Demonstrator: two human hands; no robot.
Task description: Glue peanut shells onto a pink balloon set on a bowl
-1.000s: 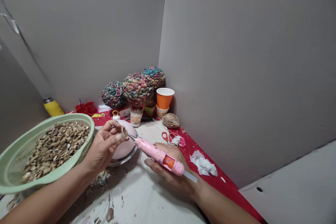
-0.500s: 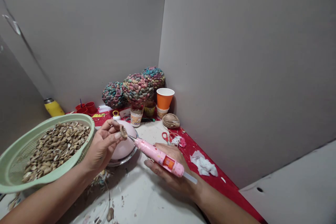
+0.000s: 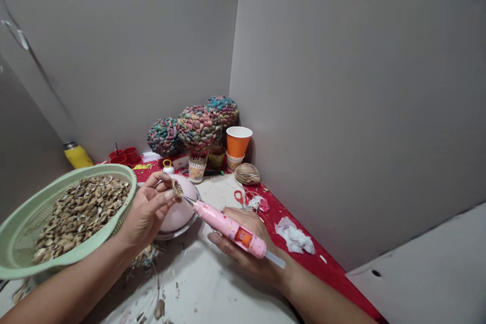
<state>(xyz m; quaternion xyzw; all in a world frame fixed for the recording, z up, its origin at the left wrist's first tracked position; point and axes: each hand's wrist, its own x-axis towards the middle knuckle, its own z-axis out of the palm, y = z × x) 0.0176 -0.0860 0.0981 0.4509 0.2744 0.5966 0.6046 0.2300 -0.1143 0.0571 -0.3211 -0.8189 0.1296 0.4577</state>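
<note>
Between the thumb and fingers of my left hand (image 3: 150,205) is a brown nutshell half (image 3: 176,189), pinched near the middle of the view. My right hand (image 3: 246,243) is wrapped round a pink hot glue gun (image 3: 224,223) with a clear glue stick (image 3: 275,259) sticking out of its back. The gun's metal nozzle points left, right beside the shell; whether they touch I cannot tell. Behind my left hand a pale pink balloon (image 3: 178,215) rests in a metal bowl (image 3: 180,233), partly hidden.
A green basket (image 3: 131,174) full of nutshells stands at left. Behind are shell-covered balls (image 3: 199,129), an orange paper cup (image 3: 238,144), twine (image 3: 247,174), a yellow bottle (image 3: 78,156) and red cups (image 3: 131,155). Red scissors (image 3: 238,196) and crumpled tissue (image 3: 294,235) lie at right.
The shell has turned slightly in my left fingers. The glue gun and my right hand stay nearly where they were.
</note>
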